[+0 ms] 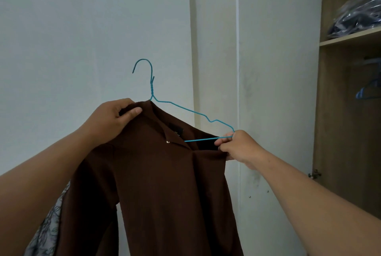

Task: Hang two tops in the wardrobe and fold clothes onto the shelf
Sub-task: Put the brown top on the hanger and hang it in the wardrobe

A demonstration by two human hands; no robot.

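Two bare hands hold up one brown collared top (156, 183) on one teal wire hanger (185, 109) in front of a pale wall. The left hand (109, 119) grips the top's left shoulder. The right hand (239, 146) pinches the hanger's right corner together with the fabric. A small dark neck label is too blurred to read. At far right, the open wooden wardrobe (348, 111) shows one shelf (350, 39) bearing a plastic-wrapped dark bundle (358, 18), with blue hangers (369, 90) below.
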